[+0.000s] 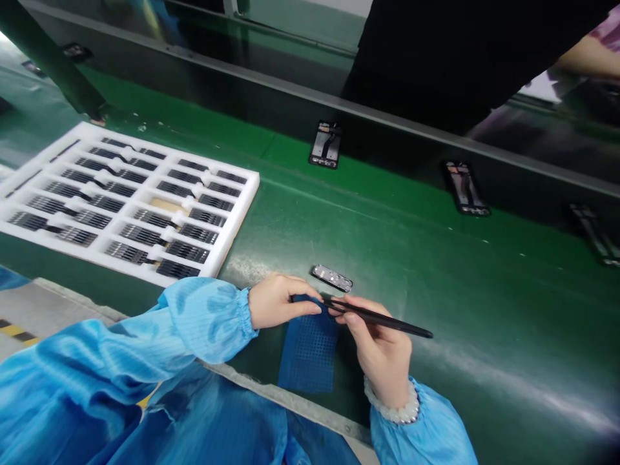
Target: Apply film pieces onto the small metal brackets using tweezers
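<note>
My left hand (pixel 283 300) is closed on the upper end of a blue sheet (pixel 310 352), thumb below and fingers above. The sheet carries a grid of small squares and hangs down toward the table's front edge. Black tweezers (pixel 387 321) are gripped in my right hand (pixel 380 342), their tips meeting the sheet's top edge close to my left fingertips. Whether a small piece sits between the tips is too small to tell. Just beyond both hands lies a small, narrow black-and-silver electronic part (pixel 332 278) on the green tabletop (pixel 368 252).
To the left, a white foam tray (pixel 237 219) holds several dark strip-like parts in its slots. Phone frames (pixel 326 144) with flex cables lie along a darker green strip at the back, another frame (pixel 465 188) farther right. At upper right, a person's arm (pixel 588 57) shows.
</note>
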Demonstrator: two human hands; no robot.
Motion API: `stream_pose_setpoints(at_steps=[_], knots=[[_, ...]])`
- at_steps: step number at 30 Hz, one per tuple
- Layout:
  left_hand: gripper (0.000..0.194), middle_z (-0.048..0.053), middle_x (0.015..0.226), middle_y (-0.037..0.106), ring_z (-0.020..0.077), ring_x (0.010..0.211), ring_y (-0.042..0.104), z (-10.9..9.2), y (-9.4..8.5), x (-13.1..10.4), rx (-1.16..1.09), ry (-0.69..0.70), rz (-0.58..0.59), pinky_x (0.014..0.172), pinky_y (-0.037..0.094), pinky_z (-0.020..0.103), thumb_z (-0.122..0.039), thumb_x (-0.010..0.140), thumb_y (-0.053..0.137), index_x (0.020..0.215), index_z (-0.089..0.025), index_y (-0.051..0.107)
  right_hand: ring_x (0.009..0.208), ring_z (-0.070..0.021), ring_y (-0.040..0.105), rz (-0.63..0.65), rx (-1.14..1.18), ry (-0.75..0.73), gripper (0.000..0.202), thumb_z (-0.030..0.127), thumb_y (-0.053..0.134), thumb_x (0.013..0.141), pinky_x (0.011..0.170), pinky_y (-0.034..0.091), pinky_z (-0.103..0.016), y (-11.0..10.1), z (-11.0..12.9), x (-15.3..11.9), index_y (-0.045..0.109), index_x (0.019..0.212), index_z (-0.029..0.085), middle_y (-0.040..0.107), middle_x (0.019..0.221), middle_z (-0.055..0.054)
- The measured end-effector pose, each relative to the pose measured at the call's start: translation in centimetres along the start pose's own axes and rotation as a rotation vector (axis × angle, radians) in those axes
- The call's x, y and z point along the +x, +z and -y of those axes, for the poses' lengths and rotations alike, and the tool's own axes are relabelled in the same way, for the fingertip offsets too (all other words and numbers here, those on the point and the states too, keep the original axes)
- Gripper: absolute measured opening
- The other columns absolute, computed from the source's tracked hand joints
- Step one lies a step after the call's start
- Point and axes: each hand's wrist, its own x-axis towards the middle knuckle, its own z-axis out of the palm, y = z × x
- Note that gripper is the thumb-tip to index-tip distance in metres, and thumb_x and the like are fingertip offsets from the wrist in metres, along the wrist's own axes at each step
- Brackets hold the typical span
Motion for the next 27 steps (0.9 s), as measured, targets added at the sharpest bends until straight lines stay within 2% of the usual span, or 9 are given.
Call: stream_pose_setpoints(at_steps=[8,16,27], knots=[[0.01,-0.002,0.074,0.07,0.0084,0.063,0.063,0.1,0.1,0.0,0.006,0.005,0.013,0.064,0.047,0.016,-0.024,0.079,0.065,0.084,-0.018,0.072,0.071,-0.0162,0.07,0.042,-0.026,0.037,0.017,0.022,0.061,0.084,0.07,0.06,-0.031,-0.1,0.0,-0.2,0.066,0.1,0.023,0.072,0.089,-0.004],[0.012,-0.001,0.071,0.07,0.0071,0.055,0.059,-0.3,0.2,-0.1,0.034,-0.041,0.013,0.056,0.043,0.015,-0.025,0.078,0.064,0.081,-0.017,0.072,0.07,-0.0154,0.069,0.065,-0.095,-0.005,0.015,0.021,0.06,0.084,0.069,0.059,-0.029,-0.2,0.1,0.0,0.066,0.098,0.023,0.072,0.087,-0.002],[0.013,-0.004,0.059,0.065,0.0054,0.046,0.052,-1.1,0.1,0.0,0.033,-0.193,0.044,0.048,0.038,0.014,-0.026,0.077,0.063,0.076,-0.017,0.073,0.072,-0.0165,0.07,0.059,-0.117,-0.027,0.015,0.02,0.061,0.084,0.069,0.059,-0.029,0.0,0.4,0.1,0.066,0.097,0.023,0.073,0.087,-0.002]])
